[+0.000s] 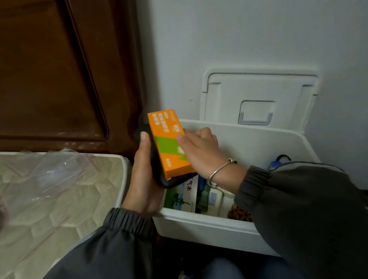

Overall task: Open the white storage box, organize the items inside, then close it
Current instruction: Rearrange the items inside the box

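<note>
- White storage box (196, 228): open, beside the mattress (50, 183) and against the wall, cartons and bottles inside.
- Lid (258, 89): upright against the wall behind the box.
- Left hand (142, 182): wrapped round black case (155, 163), above the box's left end.
- Right hand (199, 151): pinching orange box (168, 145) lying on that case.

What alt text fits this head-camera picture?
The left hand grips a flat black case with an orange and green cardboard packet on it; the right hand pinches the packet, above an open white plastic storage box.
</note>
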A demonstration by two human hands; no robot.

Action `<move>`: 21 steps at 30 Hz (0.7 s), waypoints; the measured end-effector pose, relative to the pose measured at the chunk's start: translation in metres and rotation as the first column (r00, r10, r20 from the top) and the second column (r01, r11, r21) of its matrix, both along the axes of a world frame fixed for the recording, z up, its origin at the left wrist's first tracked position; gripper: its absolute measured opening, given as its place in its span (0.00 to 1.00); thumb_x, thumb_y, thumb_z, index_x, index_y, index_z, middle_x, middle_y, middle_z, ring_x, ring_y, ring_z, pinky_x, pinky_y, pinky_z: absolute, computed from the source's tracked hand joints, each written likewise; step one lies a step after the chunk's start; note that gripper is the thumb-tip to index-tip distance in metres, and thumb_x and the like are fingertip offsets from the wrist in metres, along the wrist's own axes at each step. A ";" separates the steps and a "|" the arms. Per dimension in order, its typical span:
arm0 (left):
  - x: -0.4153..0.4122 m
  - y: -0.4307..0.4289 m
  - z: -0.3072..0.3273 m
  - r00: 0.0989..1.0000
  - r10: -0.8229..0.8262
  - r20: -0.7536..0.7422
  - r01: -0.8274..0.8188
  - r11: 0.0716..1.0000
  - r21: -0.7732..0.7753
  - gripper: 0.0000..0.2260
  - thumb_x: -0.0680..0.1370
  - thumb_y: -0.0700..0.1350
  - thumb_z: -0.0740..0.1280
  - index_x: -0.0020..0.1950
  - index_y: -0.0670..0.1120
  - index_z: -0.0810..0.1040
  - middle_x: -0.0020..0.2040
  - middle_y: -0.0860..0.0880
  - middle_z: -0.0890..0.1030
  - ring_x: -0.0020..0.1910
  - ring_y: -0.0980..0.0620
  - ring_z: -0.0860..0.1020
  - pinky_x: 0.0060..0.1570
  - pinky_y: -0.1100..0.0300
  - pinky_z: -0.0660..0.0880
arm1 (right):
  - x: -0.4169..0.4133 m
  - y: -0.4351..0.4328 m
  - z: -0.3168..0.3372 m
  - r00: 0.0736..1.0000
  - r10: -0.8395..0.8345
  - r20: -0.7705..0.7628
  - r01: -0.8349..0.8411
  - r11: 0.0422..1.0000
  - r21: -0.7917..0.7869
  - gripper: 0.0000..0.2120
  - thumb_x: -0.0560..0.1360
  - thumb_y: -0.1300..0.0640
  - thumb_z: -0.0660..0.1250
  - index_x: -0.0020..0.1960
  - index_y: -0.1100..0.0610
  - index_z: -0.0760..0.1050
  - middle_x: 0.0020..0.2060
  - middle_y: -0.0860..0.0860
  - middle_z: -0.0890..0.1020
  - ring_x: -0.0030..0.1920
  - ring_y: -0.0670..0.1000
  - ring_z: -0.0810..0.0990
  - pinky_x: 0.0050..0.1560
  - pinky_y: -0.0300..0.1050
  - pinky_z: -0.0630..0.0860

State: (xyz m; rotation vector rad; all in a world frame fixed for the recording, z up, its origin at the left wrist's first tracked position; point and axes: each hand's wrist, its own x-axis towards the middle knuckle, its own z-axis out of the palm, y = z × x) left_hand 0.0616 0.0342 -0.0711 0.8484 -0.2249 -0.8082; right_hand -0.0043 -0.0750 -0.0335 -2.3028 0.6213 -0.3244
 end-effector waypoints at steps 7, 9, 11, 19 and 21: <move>0.001 0.009 -0.003 0.961 0.238 -0.141 -0.255 0.960 -0.118 0.13 0.79 0.52 0.62 0.60 0.48 0.76 0.47 0.47 0.85 0.43 0.50 0.85 0.37 0.56 0.80 | 0.017 -0.050 -0.020 0.995 -0.072 0.073 0.064 0.992 0.108 0.14 0.77 0.45 0.57 0.57 0.50 0.74 0.52 0.49 0.72 0.53 0.48 0.70 0.51 0.37 0.66; 0.001 0.009 -0.003 0.947 0.287 -0.145 -0.308 0.940 -0.149 0.12 0.79 0.52 0.61 0.59 0.49 0.76 0.45 0.49 0.85 0.42 0.51 0.84 0.36 0.58 0.80 | 0.024 -0.065 -0.048 0.971 0.009 -0.238 -0.024 0.998 -0.058 0.18 0.74 0.49 0.64 0.62 0.54 0.73 0.56 0.54 0.77 0.54 0.53 0.75 0.52 0.42 0.70; 0.000 0.007 -0.004 0.940 0.322 -0.116 -0.336 0.933 -0.130 0.13 0.79 0.51 0.60 0.61 0.49 0.75 0.48 0.48 0.84 0.45 0.51 0.84 0.38 0.57 0.80 | 0.032 -0.070 -0.077 0.897 0.055 -0.439 -0.107 0.990 -0.095 0.22 0.72 0.49 0.69 0.62 0.57 0.73 0.58 0.55 0.78 0.56 0.55 0.77 0.56 0.45 0.74; 0.001 0.005 -0.006 0.939 0.323 -0.118 -0.337 0.933 -0.129 0.10 0.80 0.51 0.60 0.58 0.49 0.76 0.46 0.49 0.85 0.43 0.52 0.84 0.36 0.57 0.80 | 0.057 -0.065 -0.100 0.844 -0.045 -0.535 0.096 0.993 0.069 0.26 0.68 0.52 0.75 0.60 0.62 0.72 0.55 0.54 0.78 0.52 0.53 0.77 0.51 0.47 0.77; 0.001 0.005 -0.005 0.939 0.322 -0.123 -0.337 0.934 -0.123 0.10 0.79 0.51 0.61 0.57 0.50 0.76 0.46 0.49 0.85 0.43 0.51 0.84 0.37 0.56 0.80 | 0.055 -0.065 -0.098 0.869 -0.056 -0.491 0.169 0.967 0.189 0.23 0.69 0.56 0.75 0.59 0.63 0.74 0.55 0.58 0.79 0.55 0.56 0.79 0.56 0.49 0.77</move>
